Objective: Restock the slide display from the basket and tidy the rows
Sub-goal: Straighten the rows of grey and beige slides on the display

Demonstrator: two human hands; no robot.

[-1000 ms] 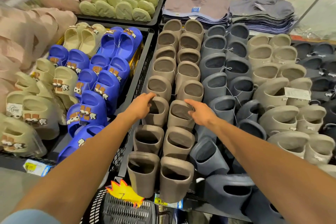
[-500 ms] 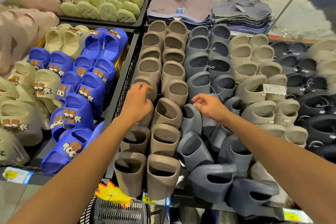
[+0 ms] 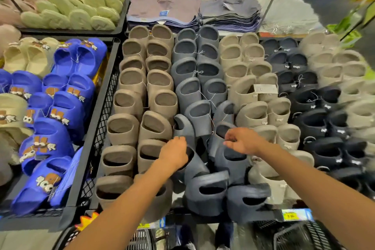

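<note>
The display tray [image 3: 105, 128] holds rows of slides standing on end: brown slides [image 3: 123, 128], grey slides [image 3: 188, 91], beige slides [image 3: 251, 113] and black slides [image 3: 312, 126]. The front of the grey rows is untidy, with some slides tilted or lying flat [image 3: 207, 191]. My left hand [image 3: 174, 154] has its fingers curled over the rim of a grey slide [image 3: 194, 166] in the left grey row. My right hand [image 3: 243, 141] grips the strap of another grey slide [image 3: 233, 160] in the right grey row. A black wire basket [image 3: 294, 235] shows at the bottom edge.
A neighbouring black mesh tray [image 3: 79, 189] on the left holds blue slides [image 3: 60, 111] and cream ones. Green slides [image 3: 81, 6] and folded clothes [image 3: 162, 10] lie behind. A yellow price tag [image 3: 292, 215] sits on the shelf's front edge.
Both hands left the brown rows and moved right and toward me to the front grey slides. The view shifted right as well.
</note>
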